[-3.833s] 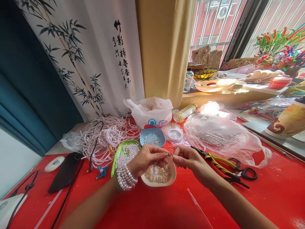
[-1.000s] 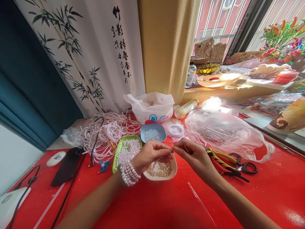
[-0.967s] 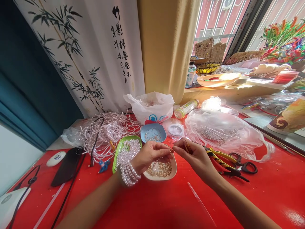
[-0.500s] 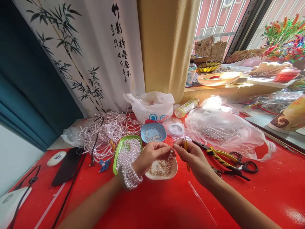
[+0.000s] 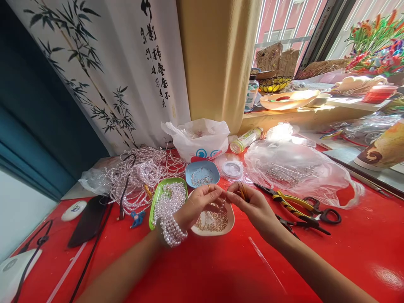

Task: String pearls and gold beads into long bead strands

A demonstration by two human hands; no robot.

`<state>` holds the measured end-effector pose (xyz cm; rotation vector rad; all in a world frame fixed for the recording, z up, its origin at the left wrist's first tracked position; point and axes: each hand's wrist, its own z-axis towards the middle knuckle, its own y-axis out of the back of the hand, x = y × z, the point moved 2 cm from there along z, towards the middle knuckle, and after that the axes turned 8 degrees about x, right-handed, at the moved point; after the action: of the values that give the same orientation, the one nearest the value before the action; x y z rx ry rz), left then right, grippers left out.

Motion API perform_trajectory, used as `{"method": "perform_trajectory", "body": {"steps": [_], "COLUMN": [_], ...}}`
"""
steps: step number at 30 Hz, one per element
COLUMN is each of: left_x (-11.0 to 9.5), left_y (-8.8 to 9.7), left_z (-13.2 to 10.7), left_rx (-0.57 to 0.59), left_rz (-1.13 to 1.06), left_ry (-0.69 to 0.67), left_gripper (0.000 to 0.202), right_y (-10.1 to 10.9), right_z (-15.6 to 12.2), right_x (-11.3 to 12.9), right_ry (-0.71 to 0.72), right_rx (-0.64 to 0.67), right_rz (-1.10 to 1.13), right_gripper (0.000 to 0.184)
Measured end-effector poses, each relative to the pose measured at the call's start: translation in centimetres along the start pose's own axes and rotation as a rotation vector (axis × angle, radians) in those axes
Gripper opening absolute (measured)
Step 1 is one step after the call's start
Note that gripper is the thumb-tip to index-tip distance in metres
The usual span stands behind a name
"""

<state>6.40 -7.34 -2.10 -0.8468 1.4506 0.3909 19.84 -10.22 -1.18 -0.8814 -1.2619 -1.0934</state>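
My left hand (image 5: 198,205) and my right hand (image 5: 251,206) meet fingertip to fingertip above a white dish of small gold beads (image 5: 229,222). Both pinch a short strand of tiny beads (image 5: 222,202) that hangs between them. A thin yellow-handled tool (image 5: 242,191) also lies in my right hand's fingers. Several pearl bracelets (image 5: 171,230) circle my left wrist. Beside that wrist sits a green tray of pearls (image 5: 167,199), and a blue dish (image 5: 202,173) lies just behind my hands.
Yellow-handled pliers (image 5: 288,203) and black scissors (image 5: 320,214) lie right of my hands on the red table (image 5: 202,273). Behind are clear plastic bags (image 5: 299,172), a white bag (image 5: 198,141), a thread spool (image 5: 232,169) and a heap of pearl strings (image 5: 139,174). A dark case (image 5: 86,221) and cables lie left.
My hands stayed joined over the gold-bead dish. The right hand turned, bringing a yellow-handled tool into its fingers, and a short bead strand now hangs between the fingertips.
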Motion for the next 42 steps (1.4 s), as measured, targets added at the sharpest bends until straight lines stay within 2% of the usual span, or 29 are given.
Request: {"method": "perform_trajectory", "body": {"steps": [7,16,24,31,35,42], "left_x": [0.2,0.2,0.3,0.4,0.9,1.1], "left_y": [0.1,0.1,0.0,-0.2,-0.3,-0.9], "left_z": [0.2,0.4,0.4,0.3,0.4,0.3], "left_rx": [0.028,0.046,0.087,0.102,0.134,0.095], "left_rz": [0.021,0.058,0.103,0.158,0.123,-0.076], "left_ry": [-0.032,-0.136,-0.057,-0.075,-0.026,0.060], "left_gripper": [0.025,0.022,0.023,0.028,0.032,0.032], "right_y": [0.1,0.6,0.7,0.5,0.5,0.5], "right_z": [-0.1,-0.1,0.1,0.1,0.3,0.2], "right_x": [0.0,-0.6,-0.8,-0.7,-1.0,-1.3], "right_ry": [0.020,-0.023,-0.005,0.019,0.014,0.046], "right_rx": [0.013,-0.061,-0.069,-0.046,-0.053,-0.067], "right_rz": [0.003,-0.007,-0.025,-0.009,-0.002,-0.040], "right_gripper": [0.020,0.021,0.020,0.020,0.020,0.022]}}
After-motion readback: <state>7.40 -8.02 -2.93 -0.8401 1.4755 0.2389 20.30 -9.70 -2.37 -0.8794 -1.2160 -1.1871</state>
